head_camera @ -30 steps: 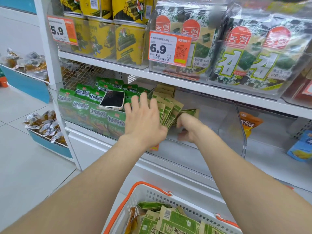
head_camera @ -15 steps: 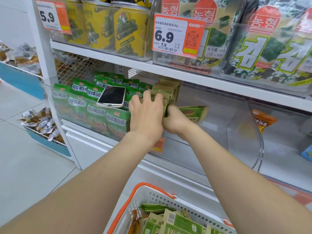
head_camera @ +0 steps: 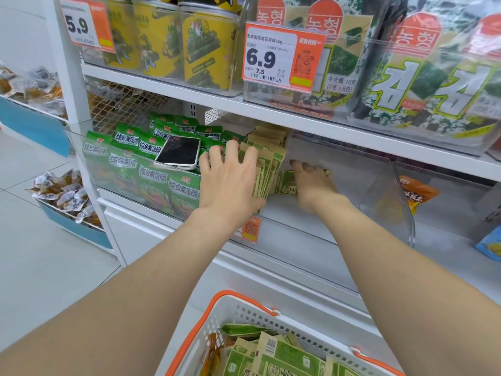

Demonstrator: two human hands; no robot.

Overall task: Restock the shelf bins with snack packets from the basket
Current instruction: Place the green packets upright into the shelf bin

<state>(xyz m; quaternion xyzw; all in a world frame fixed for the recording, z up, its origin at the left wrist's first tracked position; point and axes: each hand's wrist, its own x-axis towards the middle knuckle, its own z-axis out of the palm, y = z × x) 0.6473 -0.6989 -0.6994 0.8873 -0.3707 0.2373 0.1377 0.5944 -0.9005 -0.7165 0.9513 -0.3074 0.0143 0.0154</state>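
Note:
A row of tan-and-green snack packets (head_camera: 269,158) stands upright in the clear shelf bin (head_camera: 379,191). My left hand (head_camera: 230,185) presses flat against the front of that row, fingers straight. My right hand (head_camera: 314,185) reaches deeper into the bin, its fingers lying on a single packet (head_camera: 284,184) that lies flat on the bin floor to the right of the row. At the bottom of the view stands the white basket with orange rim (head_camera: 208,327), holding several more of the same packets (head_camera: 279,359).
A phone (head_camera: 180,151) lies on the bright green packets (head_camera: 151,172) in the bin's left part. An orange packet (head_camera: 417,194) sits in the neighbouring bin on the right. Seaweed packs and a 6.9 price tag (head_camera: 282,58) fill the shelf above.
My right hand left the upright row and moved right and deeper onto the flat-lying packet. My left hand stays pressed against the row.

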